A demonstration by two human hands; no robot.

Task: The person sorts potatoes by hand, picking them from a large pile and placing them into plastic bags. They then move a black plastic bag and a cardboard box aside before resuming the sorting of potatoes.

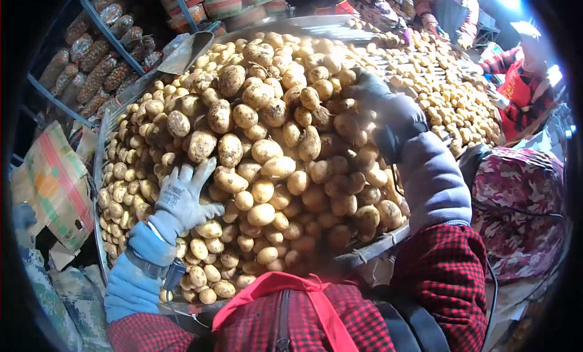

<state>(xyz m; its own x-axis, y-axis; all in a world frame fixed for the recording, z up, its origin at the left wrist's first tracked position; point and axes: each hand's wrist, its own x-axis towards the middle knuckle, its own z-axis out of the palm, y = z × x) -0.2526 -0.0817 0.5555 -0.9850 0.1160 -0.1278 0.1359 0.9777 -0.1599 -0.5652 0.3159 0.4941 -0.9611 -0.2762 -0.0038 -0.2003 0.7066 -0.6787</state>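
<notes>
Your left hand [182,197] wears a pale grey glove with dark lettering on its back, above a light blue cuff; your right hand [379,106] is in a dark, near-black glove over a greyish-lilac sleeve cover. Your shirt [446,270] is red-and-black check, crossed by a plain red strap [276,285]. The potatoes [267,151] are tan-yellow, smudged with brown earth. The cardboard box [54,182] at your left is brown with red and green stripes.

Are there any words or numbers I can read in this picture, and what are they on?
None can be read.
Left glove: a small dark printed mark on its back, too blurred to read.
Cardboard box: red and orange print, no letters clear.
Stacked tubs: coloured bands, any lettering too small to read.
</notes>
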